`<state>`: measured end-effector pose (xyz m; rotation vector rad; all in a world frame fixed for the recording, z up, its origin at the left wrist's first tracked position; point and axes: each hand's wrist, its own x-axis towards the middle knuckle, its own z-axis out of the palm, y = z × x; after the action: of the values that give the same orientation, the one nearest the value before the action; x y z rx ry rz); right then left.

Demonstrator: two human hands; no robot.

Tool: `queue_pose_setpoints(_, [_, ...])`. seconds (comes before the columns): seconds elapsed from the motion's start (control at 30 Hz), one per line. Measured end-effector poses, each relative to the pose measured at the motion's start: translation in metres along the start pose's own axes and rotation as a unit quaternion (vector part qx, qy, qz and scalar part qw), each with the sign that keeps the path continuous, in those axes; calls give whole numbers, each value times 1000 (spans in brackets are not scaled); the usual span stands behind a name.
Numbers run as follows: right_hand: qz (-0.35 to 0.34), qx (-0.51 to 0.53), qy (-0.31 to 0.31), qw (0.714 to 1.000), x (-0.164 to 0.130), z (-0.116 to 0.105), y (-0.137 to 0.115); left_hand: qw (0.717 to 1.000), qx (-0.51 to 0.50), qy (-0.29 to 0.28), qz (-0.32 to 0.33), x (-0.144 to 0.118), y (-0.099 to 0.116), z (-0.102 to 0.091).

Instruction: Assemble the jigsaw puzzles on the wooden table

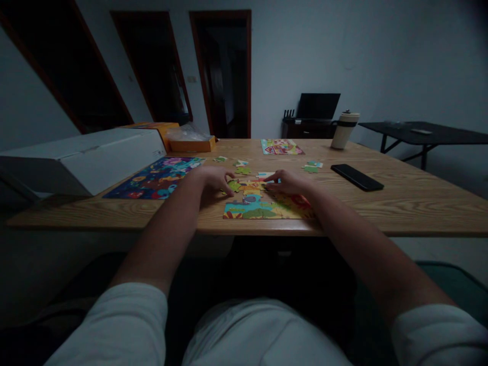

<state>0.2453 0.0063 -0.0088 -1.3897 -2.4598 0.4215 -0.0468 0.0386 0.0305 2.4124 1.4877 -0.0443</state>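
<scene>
The left hand (213, 179) rests on the wooden table (400, 203) with its fingers curled down onto a loose green puzzle piece (234, 186) — the piece lies at the fingertips, just off the upper left edge of the half-built puzzle (263, 206). The right hand (287, 182) lies flat across that puzzle's top edge, fingers pointing left toward the piece and close together; whether they pinch anything I cannot tell — the left is clearly nearer.

Dim, bluish room light, dark vignetted corners, wide-angle bending at the edges.
</scene>
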Motion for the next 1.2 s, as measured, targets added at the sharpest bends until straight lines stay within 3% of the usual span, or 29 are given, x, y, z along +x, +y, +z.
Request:
queue_pose_setpoints(0.1, [-42, -1, -26, 999, 1, 4, -3, 999, 14, -19, -26, -3, 2, -2])
queue_pose_setpoints(0.23, [-22, -25, -31, 999, 2, 4, -8, 999, -8, -13, -28, -2, -2, -2])
queue_pose_setpoints(0.4, [-40, -69, -13, 997, 2, 5, -18, 993, -115, -6, 6, 0, -8, -4])
queue_pose_setpoints(0.57, [-34, -90, 15, 995, -1, 9, -32, 966, -246, 57, 50, -3, 0, -7])
queue_pose_setpoints(0.63, [-38, -82, -2, 996, -2, 10, -34, 931, -351, 60, 85, -4, 5, -6])
queue_pose_setpoints(0.73, [-39, -27, -9, 999, -1, 9, -30, 824, -547, -3, 146, 0, 13, 1])
queue_pose_setpoints(0.8, [-33, 56, 43, 997, 1, 8, -24, 761, -627, -52, 157, 4, 19, 8])
queue_pose_setpoints(0.87, [-36, 150, 114, 981, 4, 7, -20, 733, -659, -83, 147, 8, 25, 16])
queue_pose_setpoints(0.93, [-62, 227, 147, 961, 7, 5, -19, 728, -664, -101, 137, 10, 32, 22])
queue_pose_setpoints(1.07, [-88, 313, 113, 939, 7, 2, -22, 742, -645, -130, 129, 12, 43, 27])
queue_pose_setpoints(1.2, [-47, 337, 114, 933, 4, -2, -24, 779, -614, -91, 93, 13, 49, 28])
